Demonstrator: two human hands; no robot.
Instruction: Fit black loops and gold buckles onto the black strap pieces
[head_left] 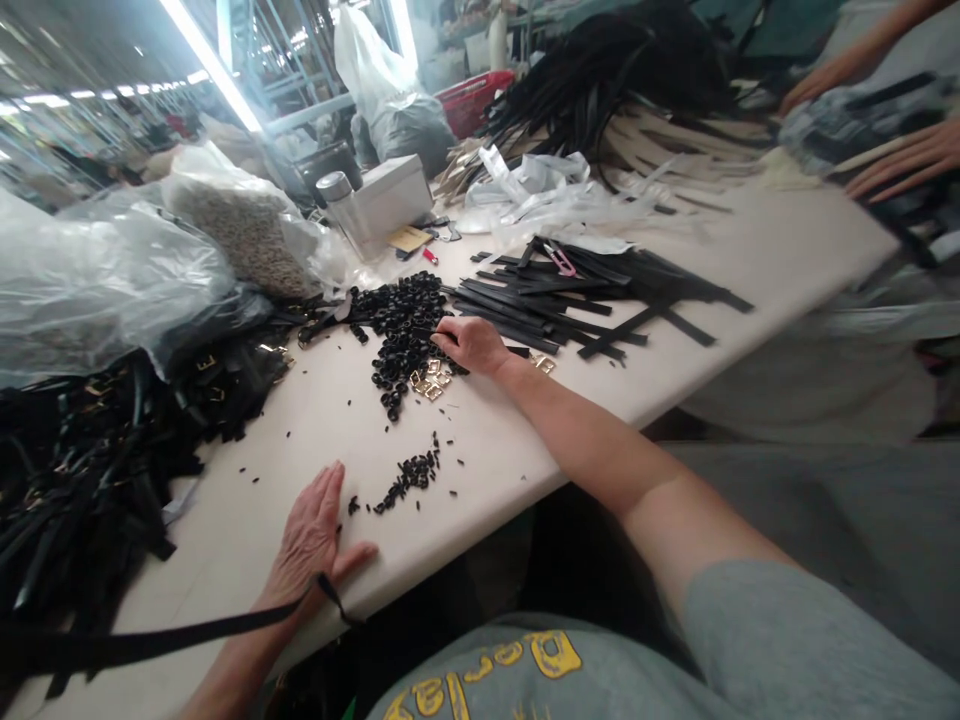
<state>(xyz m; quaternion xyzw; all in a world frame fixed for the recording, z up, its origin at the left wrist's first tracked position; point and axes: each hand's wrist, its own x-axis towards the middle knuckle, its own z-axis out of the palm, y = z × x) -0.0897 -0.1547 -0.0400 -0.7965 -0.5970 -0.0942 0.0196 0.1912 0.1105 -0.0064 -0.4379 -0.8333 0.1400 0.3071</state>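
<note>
My left hand point(319, 535) lies flat on the table with its fingers stretched out, beside a scatter of tiny black pieces point(412, 478). A long black strap point(187, 637) crosses over my left wrist. My right hand point(474, 345) is closed at the edge of a pile of small black loops point(409, 315). From its fingers sticks out a thin black strip point(425, 331), partly hidden by the hand. Several gold buckles point(429, 380) lie just in front of that pile. Behind the right wrist shows another gold buckle point(543, 363).
Cut black strips point(540, 290) lie right of the loops, with pink-handled snips point(561, 260) on them. Finished black straps point(97, 460) heap up at left beside plastic bags point(105, 270). A white box point(394, 195) stands behind. At far right are another person's hands point(911, 160).
</note>
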